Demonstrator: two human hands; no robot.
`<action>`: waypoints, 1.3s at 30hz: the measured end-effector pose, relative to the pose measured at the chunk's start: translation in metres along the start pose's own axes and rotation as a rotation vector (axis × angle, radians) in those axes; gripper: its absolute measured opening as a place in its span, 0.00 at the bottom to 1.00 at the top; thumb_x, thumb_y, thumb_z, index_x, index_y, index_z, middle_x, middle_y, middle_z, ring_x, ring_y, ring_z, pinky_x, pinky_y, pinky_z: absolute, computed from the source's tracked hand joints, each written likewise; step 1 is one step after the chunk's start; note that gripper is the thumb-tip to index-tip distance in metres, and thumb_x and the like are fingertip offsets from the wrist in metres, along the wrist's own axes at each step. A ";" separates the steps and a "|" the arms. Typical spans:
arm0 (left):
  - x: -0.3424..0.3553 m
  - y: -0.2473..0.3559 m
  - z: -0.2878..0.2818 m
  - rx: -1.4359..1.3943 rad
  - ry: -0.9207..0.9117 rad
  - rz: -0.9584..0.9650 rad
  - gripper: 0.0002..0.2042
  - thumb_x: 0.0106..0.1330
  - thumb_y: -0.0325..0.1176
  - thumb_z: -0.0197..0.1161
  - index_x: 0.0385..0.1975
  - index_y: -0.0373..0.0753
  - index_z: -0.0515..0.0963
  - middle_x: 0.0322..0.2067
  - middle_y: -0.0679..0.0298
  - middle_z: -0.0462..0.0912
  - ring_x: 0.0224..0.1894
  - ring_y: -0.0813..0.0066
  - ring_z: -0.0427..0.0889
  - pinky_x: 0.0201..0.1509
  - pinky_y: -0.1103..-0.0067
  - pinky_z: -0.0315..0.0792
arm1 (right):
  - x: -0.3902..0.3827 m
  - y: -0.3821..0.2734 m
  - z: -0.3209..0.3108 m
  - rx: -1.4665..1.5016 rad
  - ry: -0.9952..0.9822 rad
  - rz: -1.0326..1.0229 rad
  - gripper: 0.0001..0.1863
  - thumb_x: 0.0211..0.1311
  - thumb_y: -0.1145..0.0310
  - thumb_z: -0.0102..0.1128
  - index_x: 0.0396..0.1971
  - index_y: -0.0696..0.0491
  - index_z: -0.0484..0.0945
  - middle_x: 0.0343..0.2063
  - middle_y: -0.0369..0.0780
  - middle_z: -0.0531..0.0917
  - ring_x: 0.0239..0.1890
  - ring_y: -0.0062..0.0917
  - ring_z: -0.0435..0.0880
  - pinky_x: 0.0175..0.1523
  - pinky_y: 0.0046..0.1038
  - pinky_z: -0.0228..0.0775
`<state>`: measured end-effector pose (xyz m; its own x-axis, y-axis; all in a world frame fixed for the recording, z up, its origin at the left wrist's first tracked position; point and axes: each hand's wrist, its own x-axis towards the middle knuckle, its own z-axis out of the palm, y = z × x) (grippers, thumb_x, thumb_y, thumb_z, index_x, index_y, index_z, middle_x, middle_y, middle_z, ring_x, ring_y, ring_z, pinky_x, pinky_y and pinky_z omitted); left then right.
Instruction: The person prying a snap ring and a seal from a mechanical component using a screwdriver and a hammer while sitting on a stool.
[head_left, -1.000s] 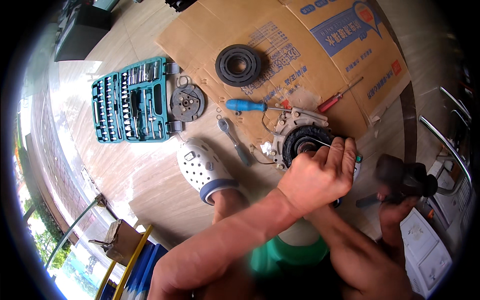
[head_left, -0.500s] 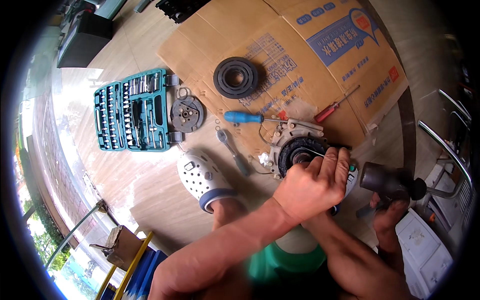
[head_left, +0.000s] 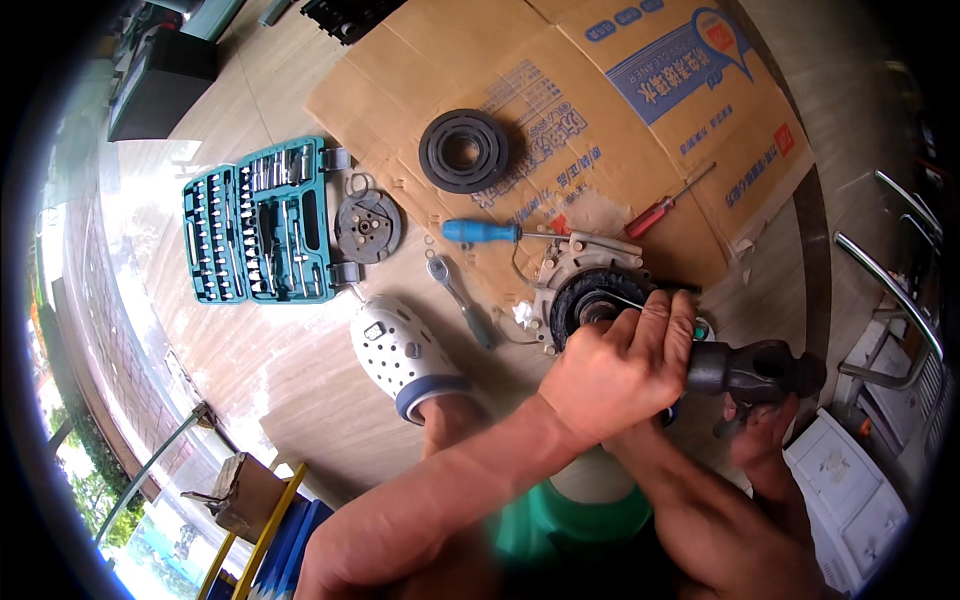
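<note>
My left hand (head_left: 618, 362) is closed round a tool with a thin metal shaft (head_left: 622, 300). Its handle is hidden in my fist. The shaft reaches over the black ring (head_left: 572, 298) in the front of a round, bolted metal housing that looks like a compressor (head_left: 545, 300). My right hand (head_left: 762, 425) grips a hammer (head_left: 755, 370) by its handle. The hammer's dark head lies close against the right side of my left fist; whether they touch, I cannot tell. A blue-handled screwdriver (head_left: 480, 231) and a red-handled screwdriver (head_left: 652, 216) lie beyond the compressor.
Flattened cardboard (head_left: 400, 100) covers the floor, with a black pulley (head_left: 463, 151) on it. Left of it are a round clutch plate (head_left: 367, 227), a ratchet (head_left: 460, 300) and an open green socket set (head_left: 240, 225). My white clog (head_left: 395, 350) stands nearby. Curved chrome tubing (head_left: 890, 285) rises at right.
The hammer has swung left, its head coming from the right to beside my left fist. My left hand keeps its grip on the thin-shafted tool. The view has shifted slightly.
</note>
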<state>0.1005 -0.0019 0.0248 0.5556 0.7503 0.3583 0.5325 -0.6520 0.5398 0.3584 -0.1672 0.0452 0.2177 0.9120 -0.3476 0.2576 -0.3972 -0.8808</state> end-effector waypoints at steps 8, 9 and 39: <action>0.000 0.001 0.003 0.019 0.012 0.007 0.25 0.53 0.25 0.64 0.54 0.27 0.80 0.44 0.48 0.87 0.29 0.72 0.85 0.26 0.78 0.80 | 0.025 -0.015 0.009 0.044 0.304 -0.292 0.44 0.67 0.26 0.51 0.51 0.60 0.70 0.37 0.39 0.79 0.32 0.20 0.78 0.33 0.23 0.70; 0.000 0.001 0.003 0.027 0.003 0.005 0.25 0.53 0.25 0.65 0.54 0.27 0.80 0.44 0.48 0.87 0.29 0.72 0.85 0.26 0.78 0.80 | 0.023 -0.017 0.012 -0.046 0.217 -0.228 0.42 0.68 0.27 0.51 0.49 0.59 0.70 0.34 0.38 0.79 0.30 0.19 0.77 0.32 0.23 0.69; -0.002 -0.005 0.002 0.005 -0.012 0.006 0.26 0.54 0.26 0.65 0.56 0.25 0.79 0.46 0.48 0.86 0.26 0.72 0.83 0.23 0.78 0.78 | 0.052 -0.038 0.024 -0.053 0.171 0.030 0.35 0.74 0.34 0.49 0.45 0.58 0.73 0.22 0.34 0.73 0.19 0.17 0.70 0.25 0.23 0.62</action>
<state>0.0982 -0.0002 0.0205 0.5666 0.7451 0.3518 0.5327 -0.6570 0.5335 0.3375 -0.1024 0.0525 0.3816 0.8708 -0.3100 0.2971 -0.4331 -0.8510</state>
